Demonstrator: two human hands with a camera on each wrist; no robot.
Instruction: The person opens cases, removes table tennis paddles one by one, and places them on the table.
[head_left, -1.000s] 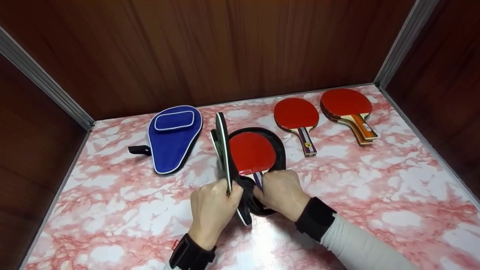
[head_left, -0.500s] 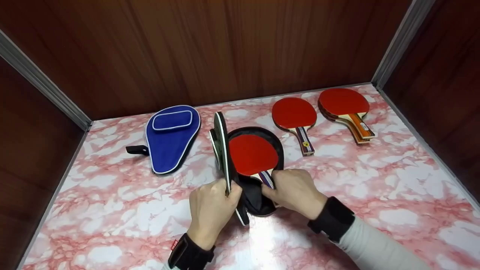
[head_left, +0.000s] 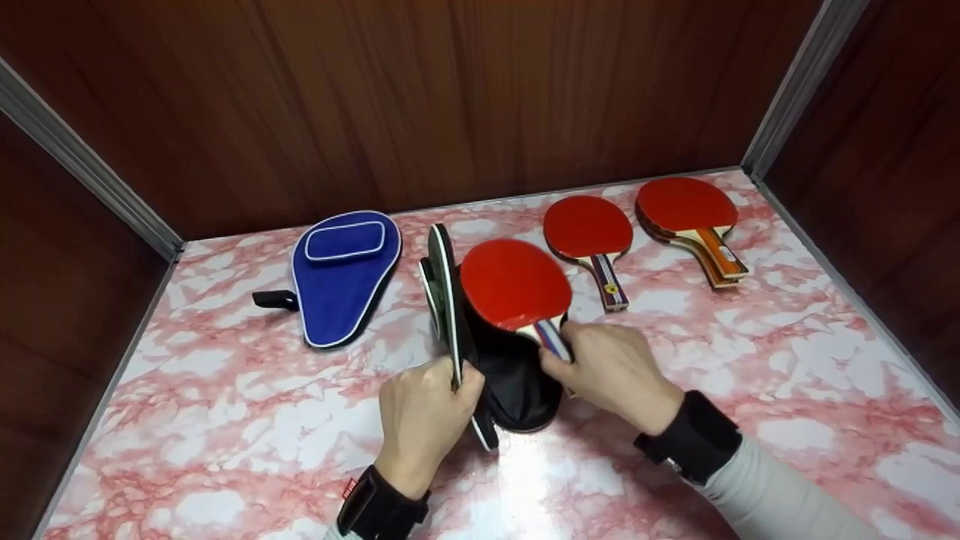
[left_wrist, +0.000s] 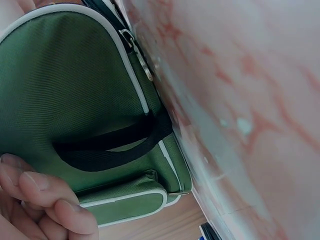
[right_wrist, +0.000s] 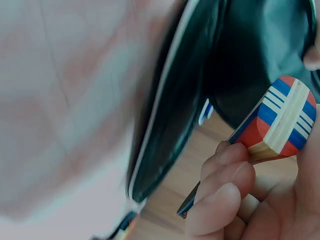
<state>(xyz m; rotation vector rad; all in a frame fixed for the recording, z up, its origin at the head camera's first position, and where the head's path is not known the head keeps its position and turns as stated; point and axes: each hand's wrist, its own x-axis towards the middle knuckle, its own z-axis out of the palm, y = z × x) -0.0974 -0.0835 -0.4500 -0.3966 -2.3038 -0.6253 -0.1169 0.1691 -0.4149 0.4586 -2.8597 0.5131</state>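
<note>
My left hand (head_left: 424, 412) grips the raised lid of a paddle case; the green cover (left_wrist: 75, 75) with white piping, a black strap and a small pocket fills the left wrist view. The open black-lined case (head_left: 521, 390) lies on the table to the lid's right. My right hand (head_left: 611, 367) holds a red table tennis paddle (head_left: 517, 283) by its handle, with the blade slanting above the case and hiding part of it. Red, white and blue stripes mark the handle end (right_wrist: 290, 117) in the right wrist view.
A blue paddle case (head_left: 341, 289) with a black strap lies at the left. Another red paddle (head_left: 589, 227) rests behind my right hand. Stacked red paddles (head_left: 690, 204) lie farther right. Dark wood panels (head_left: 465, 97) wall in the marbled table (head_left: 247, 442).
My right hand has moved right and lifted the paddle from inside the case, uncovering the black lining near the handle end. My left hand keeps the lid upright.
</note>
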